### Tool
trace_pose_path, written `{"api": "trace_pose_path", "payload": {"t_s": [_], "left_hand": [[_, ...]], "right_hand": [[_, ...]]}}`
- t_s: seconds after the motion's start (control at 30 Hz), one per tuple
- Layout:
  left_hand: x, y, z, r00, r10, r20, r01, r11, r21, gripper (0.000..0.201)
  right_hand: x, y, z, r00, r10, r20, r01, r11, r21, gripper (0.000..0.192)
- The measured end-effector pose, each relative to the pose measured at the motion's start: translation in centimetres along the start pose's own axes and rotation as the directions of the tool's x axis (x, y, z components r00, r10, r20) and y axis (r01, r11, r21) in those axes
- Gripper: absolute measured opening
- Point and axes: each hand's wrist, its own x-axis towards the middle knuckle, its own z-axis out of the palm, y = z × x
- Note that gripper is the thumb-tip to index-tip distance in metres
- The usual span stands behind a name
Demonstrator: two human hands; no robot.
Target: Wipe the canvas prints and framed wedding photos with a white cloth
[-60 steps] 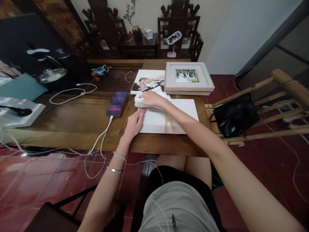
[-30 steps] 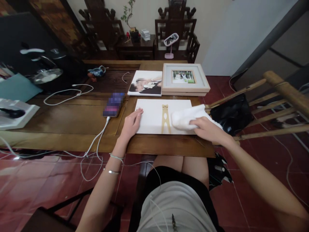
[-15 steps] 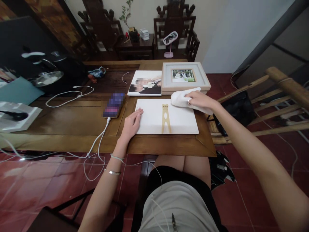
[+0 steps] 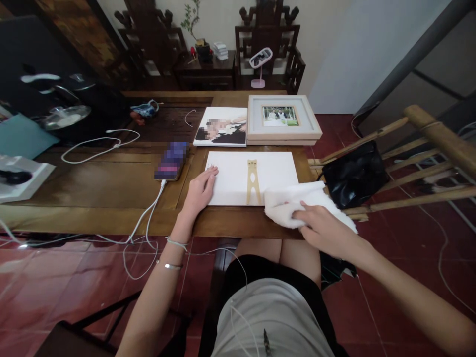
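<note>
White cloth (image 4: 288, 203): while the white panel (image 4: 228, 181) is touched at its left end by the left hand (image 4: 200, 191), its near right corner is covered by the cloth, which is spread past the right table edge.
Right hand (image 4: 322, 228): clamped on the cloth, which is bunched under the fingers.
Left hand: opened out, fingertips laid on the panel; set well apart from the right.
Panel: laid flat near the front of the wooden table (image 4: 230, 218); marked with a tan cat-shaped figure (image 4: 252, 171).
Photo print (image 4: 226, 131): laid beyond the panel, just beside the picture frame (image 4: 314, 119).
Phone (image 4: 173, 161): placed left of the panel, white cable (image 4: 156, 201) plugged in.
Black bag (image 4: 355, 173): held on the bamboo chair (image 4: 439, 136).
</note>
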Motion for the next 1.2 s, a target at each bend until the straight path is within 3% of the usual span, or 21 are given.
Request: {"api": "trace_pose_path", "payload": {"t_s": [0.13,0.3,0.43,0.57,0.73,0.9,1.03,1.2], "left_hand": [[0.0,-0.1,0.1,1.000,-0.002,0.002,0.002,1.000,0.002,0.037],[0.1,-0.1,0.1,1.000,0.015,0.000,-0.015,1.000,0.001,0.033],[0.1,-0.2,0.0,1.000,0.021,0.008,-0.021,1.000,0.007,0.032],[0.0,-0.3,0.0,0.999,0.033,0.028,-0.033,0.999,0.021,0.033],[0.0,-0.4,-0.1,0.997,0.039,0.063,-0.042,0.998,0.039,0.037],[0.0,-0.5,0.0,0.995,0.027,0.095,-0.032,0.998,0.049,0.042],[0.0,-0.6,0.1,0.995,0.029,0.100,-0.035,0.998,0.053,0.041],[0.1,-0.6,0.1,0.994,0.031,0.101,-0.037,0.998,0.057,0.040]], "right_hand": [[4.7,2.1,-1.6,0.999,0.050,-0.014,-0.050,0.999,0.021,0.030],[11.8,6.2,-3.2,0.999,-0.024,-0.043,0.026,0.999,0.041,0.021],[14.2,7.8,-3.3,0.994,-0.049,-0.102,0.052,0.998,0.029,0.021],[12.4,7.0,-1.5,0.988,-0.056,-0.141,0.045,0.996,-0.082,0.029],[5.5,3.6,0.9,0.977,-0.169,-0.126,0.158,0.983,-0.091,0.036],[-0.3,0.8,0.9,0.977,-0.210,0.028,0.210,0.978,0.010,0.038],[-0.2,1.4,-0.2,0.991,-0.108,0.076,0.107,0.994,0.015,0.034],[4.7,3.8,-2.9,0.991,-0.086,0.102,0.079,0.994,0.076,0.022]]}}
